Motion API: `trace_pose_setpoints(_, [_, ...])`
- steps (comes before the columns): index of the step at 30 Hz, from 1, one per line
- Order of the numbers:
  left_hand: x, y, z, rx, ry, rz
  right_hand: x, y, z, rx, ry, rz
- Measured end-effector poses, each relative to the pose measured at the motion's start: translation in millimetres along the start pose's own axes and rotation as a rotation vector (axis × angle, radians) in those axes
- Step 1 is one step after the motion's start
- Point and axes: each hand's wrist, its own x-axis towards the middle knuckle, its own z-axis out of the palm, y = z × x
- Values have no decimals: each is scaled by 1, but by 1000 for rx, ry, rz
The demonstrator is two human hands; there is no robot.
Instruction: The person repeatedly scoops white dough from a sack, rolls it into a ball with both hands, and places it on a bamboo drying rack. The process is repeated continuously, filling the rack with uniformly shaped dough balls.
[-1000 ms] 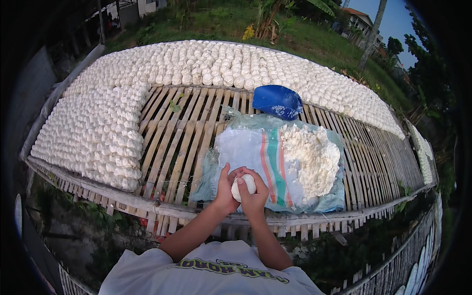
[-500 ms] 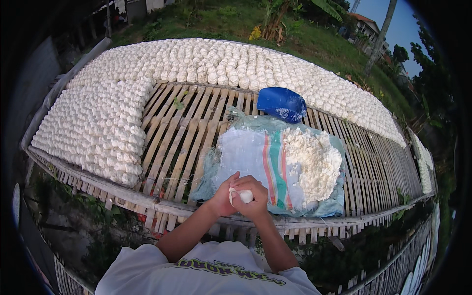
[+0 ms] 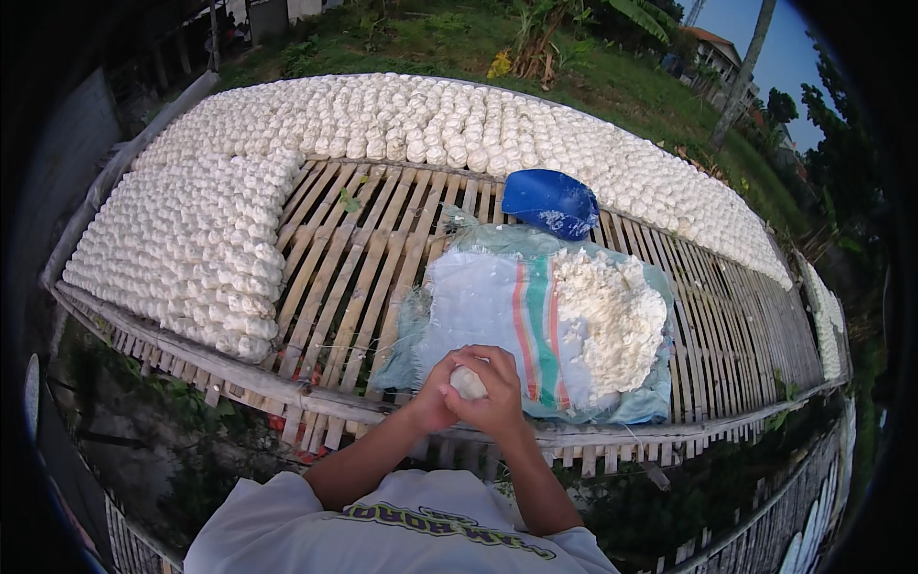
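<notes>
Between my palms sits a white ball of dough-like paste (image 3: 468, 383). My left hand (image 3: 435, 394) wraps it from the left, and my right hand (image 3: 494, 390) curls over it from the right, fingers closed. Both hands are just above the near edge of a flattened woven sack (image 3: 473, 297), pale with red and green stripes. On the sack's right side lies a heap of crumbly white paste (image 3: 612, 325). Rows of similar white balls (image 3: 191, 249) cover the left and far parts of a bamboo slat rack (image 3: 335, 258).
A blue plastic scoop-like container (image 3: 550, 203), dusted white inside, lies on the slats beyond the sack. A bamboo pole (image 3: 335, 402) runs along the rack's near edge. Behind the rack there is grass (image 3: 421, 38), with a tree trunk (image 3: 743, 72) at the right.
My hands have shifted their grip around the white ball; the right fingers now curl over its top. The rest of the scene stays put.
</notes>
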Motion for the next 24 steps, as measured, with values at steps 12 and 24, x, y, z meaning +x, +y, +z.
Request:
trace_pose_setpoints(12, [12, -12, -5, 26, 120, 75, -7, 12, -1, 183, -146, 155])
trace_pose_setpoints(24, [-5, -16, -6, -53, 109, 194, 0, 6, 8, 454, -314, 376])
